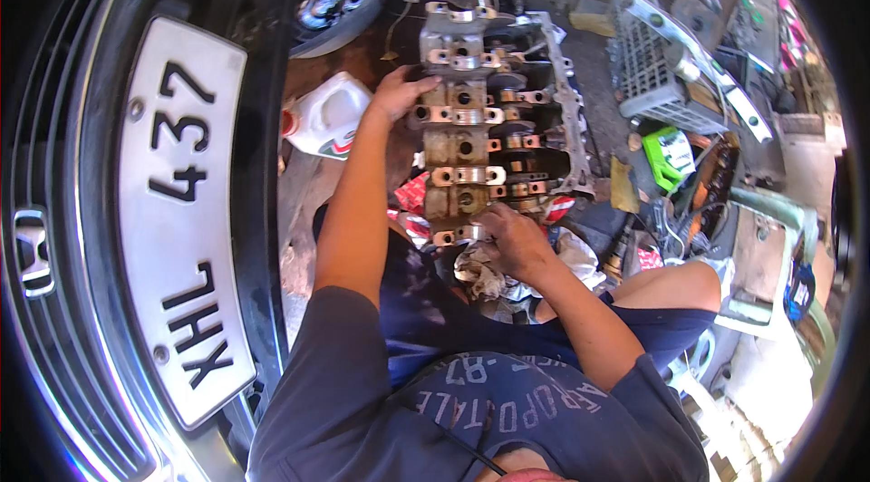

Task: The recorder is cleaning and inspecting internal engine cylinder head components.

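A long metal main bearing girdle [455, 142], with a row of half-round bearing saddles and bolt holes, lies lengthwise in front of me. My left hand [401, 95] grips its left edge, thumb on top. At the near end, the fingers of my right hand [513, 241] hold the girdle by its last saddle. Beyond its right side is an engine block [571, 122], open upward, with a crankshaft [520, 128] inside. The girdle overlaps the block's left part from this view; whether they touch I cannot tell. A crumpled dirty rag [479, 275] lies below my right hand.
At left stands a car's front with its licence plate [187, 224]. A white jug [331, 115] and a dark basin [346, 40] holding metal parts are near it. To the right are a grey plastic crate [652, 67], a green bottle [669, 157] and a pale green stool [768, 258].
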`<state>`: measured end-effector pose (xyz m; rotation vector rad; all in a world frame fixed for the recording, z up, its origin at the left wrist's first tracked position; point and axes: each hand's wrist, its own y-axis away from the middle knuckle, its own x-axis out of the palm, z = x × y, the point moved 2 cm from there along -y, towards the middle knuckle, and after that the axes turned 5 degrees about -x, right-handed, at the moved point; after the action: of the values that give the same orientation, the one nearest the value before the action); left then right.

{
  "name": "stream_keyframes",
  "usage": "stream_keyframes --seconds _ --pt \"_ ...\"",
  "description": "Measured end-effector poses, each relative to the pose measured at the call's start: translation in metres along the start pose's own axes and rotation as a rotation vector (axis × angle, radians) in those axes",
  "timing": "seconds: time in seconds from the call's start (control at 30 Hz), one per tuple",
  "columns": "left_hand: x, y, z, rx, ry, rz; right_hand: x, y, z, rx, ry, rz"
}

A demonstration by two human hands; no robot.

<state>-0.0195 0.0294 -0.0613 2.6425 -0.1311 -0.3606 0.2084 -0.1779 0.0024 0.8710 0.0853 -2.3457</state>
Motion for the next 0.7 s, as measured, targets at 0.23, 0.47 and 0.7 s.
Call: stream_keyframes --seconds 0.23,0.47,0.7 --pt "-0.045 0.038 -0.013 -0.059 -0.306 -0.133 -0.002 0.003 0.000 0.034 0.081 0.015" --pt "-0.137 0.060 0.050 -0.309 -0.678 -0.658 -0.013 -0.003 0.012 0.128 0.133 0.106" --pt "-0.158 0.054 0.089 -0.227 -0.591 -0.842 -0.011 0.002 0.012 0.047 0.144 0.018"
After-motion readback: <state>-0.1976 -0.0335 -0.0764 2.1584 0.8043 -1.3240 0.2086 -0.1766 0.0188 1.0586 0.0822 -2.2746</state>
